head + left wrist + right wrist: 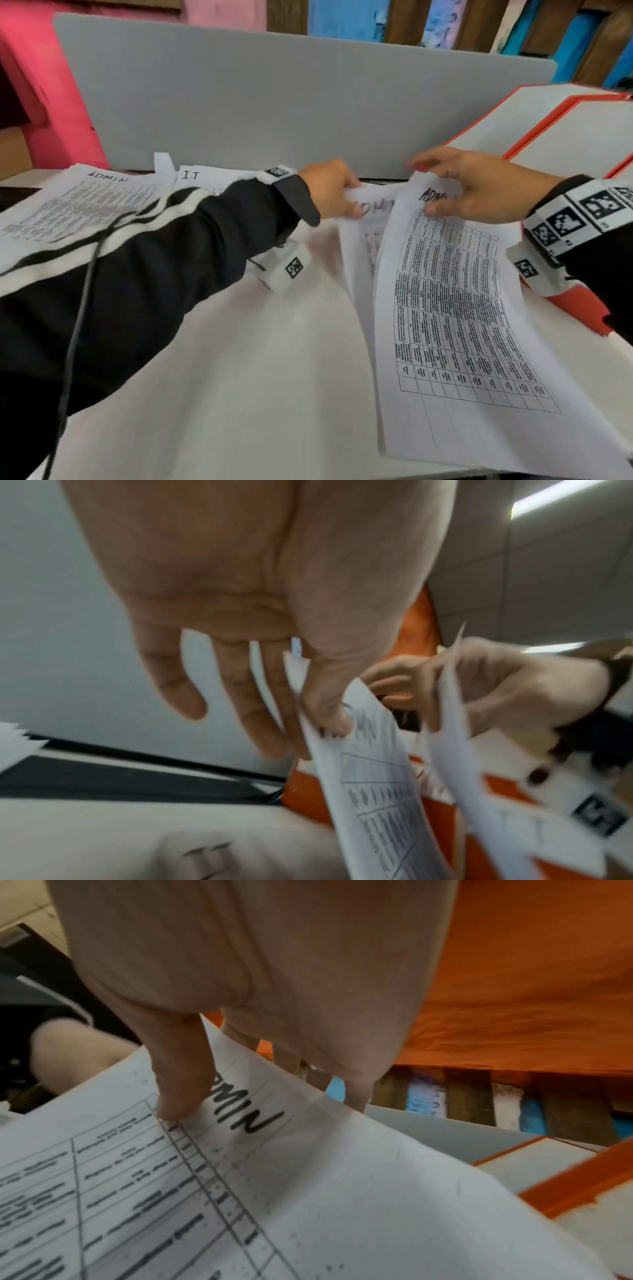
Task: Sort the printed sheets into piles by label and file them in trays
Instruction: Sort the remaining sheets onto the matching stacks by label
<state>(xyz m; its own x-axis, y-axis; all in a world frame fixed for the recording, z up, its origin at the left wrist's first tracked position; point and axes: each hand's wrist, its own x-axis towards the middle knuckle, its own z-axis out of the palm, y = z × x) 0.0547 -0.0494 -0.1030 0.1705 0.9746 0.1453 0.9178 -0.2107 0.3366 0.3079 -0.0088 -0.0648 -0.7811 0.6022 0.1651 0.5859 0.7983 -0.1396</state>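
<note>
Sheets with handwritten labels fill the head view. The right hand (479, 186) pinches the top edge of a printed table sheet (459, 308) marked "ADMIN", its thumb partly covering the last letters; the sheet hangs lifted and curved above the white surface (239, 377). The left hand (329, 193) grips a second sheet (363, 233) just behind it, whose blurred heading also reads "ADMIN". Far left, a pile (82, 202) headed "ADMIN" lies flat on the surface, and beside it a pile (202, 178) headed "I.T", mostly hidden by the black sleeve with white stripes (137, 260). Orange-edged trays (534, 113) stand at the right against a grey divider panel (274, 102); their lower part is hidden by the sheets and the right wrist. Both wrists carry black-and-white square marker tags.

From the left wrist, the left hand (240, 601) has its thumb pressed on the top of a sheet (377, 791) with fingers behind it; the heading under the thumb is too blurred to read. The right hand (496, 691) holds another sheet (455, 750) edge-on. Orange tray parts show behind, blurred.

From the right wrist, the right hand (257, 988) pins its sheet (308, 1191) between thumb on the front and fingers behind; only "MIN" shows past the thumb. The table's small print is unreadable. An orange tray edge (565, 1196) sits at the right, cut off by the frame.
</note>
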